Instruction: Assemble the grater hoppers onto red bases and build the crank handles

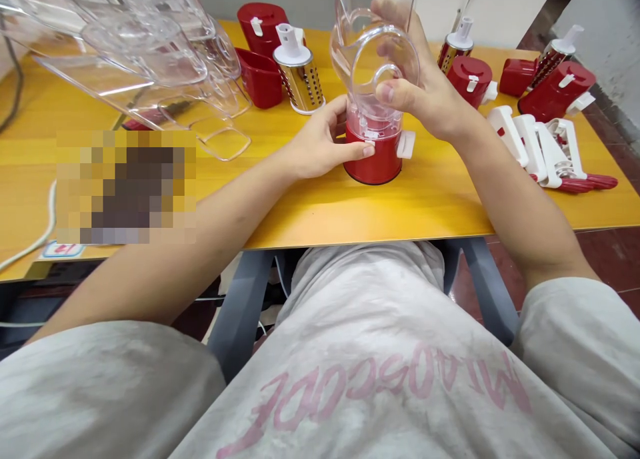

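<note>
A red grater base with a white side tab stands upright on the yellow table in front of me. My left hand wraps round it from the left, its thumb on the front near the rim. On top of the base sits a clear plastic grater housing with a round opening. My right hand grips this housing from the right, thumb at the front and fingers seen through the plastic behind. Left of them stands a gold drum grater with a white top, beside a red cup-shaped part.
Several clear housings are piled at the left. Another red base stands behind. To the right are more red bases and drums, plus white handles with red grips. A white cable runs along the left edge.
</note>
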### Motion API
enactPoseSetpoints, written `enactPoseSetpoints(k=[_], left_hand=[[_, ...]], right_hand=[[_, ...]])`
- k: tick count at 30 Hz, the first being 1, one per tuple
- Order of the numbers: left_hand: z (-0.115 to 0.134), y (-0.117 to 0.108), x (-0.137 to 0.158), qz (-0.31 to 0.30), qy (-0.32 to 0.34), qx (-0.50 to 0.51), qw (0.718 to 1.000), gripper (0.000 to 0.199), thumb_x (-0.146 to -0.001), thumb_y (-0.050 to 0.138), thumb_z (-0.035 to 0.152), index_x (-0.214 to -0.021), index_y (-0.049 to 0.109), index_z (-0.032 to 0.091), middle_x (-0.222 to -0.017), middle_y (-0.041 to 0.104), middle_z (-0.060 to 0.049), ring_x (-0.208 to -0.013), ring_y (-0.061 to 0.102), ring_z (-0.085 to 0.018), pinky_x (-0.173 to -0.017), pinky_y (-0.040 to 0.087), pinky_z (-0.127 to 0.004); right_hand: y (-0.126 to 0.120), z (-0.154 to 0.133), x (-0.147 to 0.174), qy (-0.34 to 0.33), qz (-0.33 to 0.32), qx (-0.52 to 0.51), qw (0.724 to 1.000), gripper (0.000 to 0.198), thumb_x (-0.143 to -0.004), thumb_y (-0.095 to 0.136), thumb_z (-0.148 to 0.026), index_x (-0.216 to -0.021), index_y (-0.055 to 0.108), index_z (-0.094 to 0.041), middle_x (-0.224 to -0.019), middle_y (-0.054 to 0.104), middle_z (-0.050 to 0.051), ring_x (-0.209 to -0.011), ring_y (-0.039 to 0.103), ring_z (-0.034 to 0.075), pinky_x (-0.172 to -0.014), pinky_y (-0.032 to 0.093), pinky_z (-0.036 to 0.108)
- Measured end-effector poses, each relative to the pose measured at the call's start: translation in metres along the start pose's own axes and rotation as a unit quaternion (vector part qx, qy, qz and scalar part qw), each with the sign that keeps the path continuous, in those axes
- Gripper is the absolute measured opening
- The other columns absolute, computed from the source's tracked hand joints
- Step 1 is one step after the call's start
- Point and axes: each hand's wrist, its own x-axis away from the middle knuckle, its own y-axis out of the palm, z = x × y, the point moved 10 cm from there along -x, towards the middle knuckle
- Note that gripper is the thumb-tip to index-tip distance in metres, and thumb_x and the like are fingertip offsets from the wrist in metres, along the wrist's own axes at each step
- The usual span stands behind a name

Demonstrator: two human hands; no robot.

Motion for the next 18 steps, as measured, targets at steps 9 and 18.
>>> enactPoseSetpoints(k=[9,18], left_hand=[[-0.006,-0.003,-0.001,0.049,0.000,0.051,0.997,0.098,-0.071,0.120,0.079,-0.149,0.085,0.031,-0.163,0.087,-0.013,-0.165,0.077,-0.055,-0.146,0.058,-0.081],[-0.005,-0.004,0.000,0.054,0.004,0.058,0.997,0.096,-0.071,0.121,0.071,-0.151,0.085,0.032,-0.165,0.087,-0.013,-0.165,0.079,-0.054,-0.149,0.059,-0.080]], right_hand=[[0.004,-0.013,0.031,-0.059,0.051,0.045,0.996,0.109,-0.050,0.100,-0.079,-0.155,0.075,-0.066,-0.189,0.073,-0.020,-0.194,0.055,0.033,-0.166,0.047,0.052],[0.005,-0.015,0.032,-0.060,0.065,0.056,0.995,0.113,-0.048,0.099,-0.090,-0.155,0.073,-0.066,-0.187,0.074,-0.019,-0.192,0.054,0.034,-0.163,0.049,0.053]])
